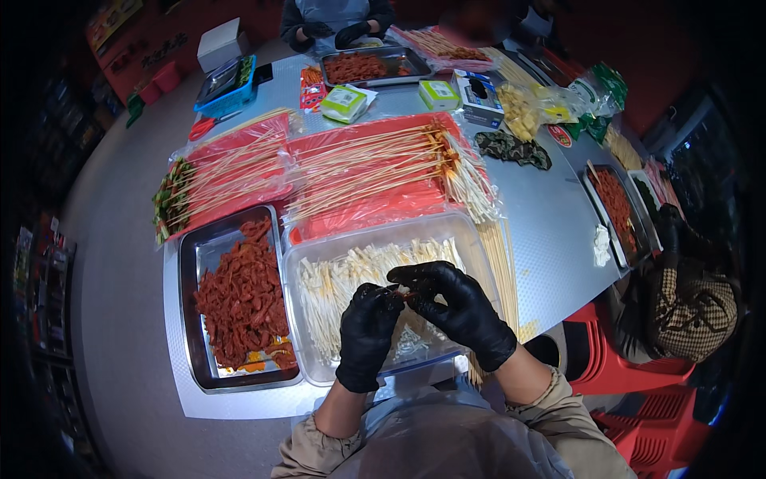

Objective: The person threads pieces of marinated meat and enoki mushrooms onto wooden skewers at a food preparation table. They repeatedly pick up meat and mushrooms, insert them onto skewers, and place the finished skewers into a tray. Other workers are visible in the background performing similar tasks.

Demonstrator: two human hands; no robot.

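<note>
Both my hands wear black gloves and meet over a clear plastic tub (291, 299) of enoki mushrooms (335, 287). My left hand (370, 329) and my right hand (458, 308) pinch a small piece of red meat between their fingertips; the fingers hide most of it. Left of the tub lies a metal tray (187, 323) with red marinated meat strips (245, 299). Beyond the tub, a red tray (371, 209) lined with clear film holds skewers with enoki bundles (470, 179) at their right ends. Loose bamboo skewers (501, 263) lie right of the tub.
Green vegetable skewers (173, 197) fill another red tray. Behind are red-handled scissors (203, 127), a blue basket (227, 103), tissue packs (344, 103) and a glove box (477, 99). A person (335, 24) works across the table; another (694, 305) sits at right, near red stools (652, 413).
</note>
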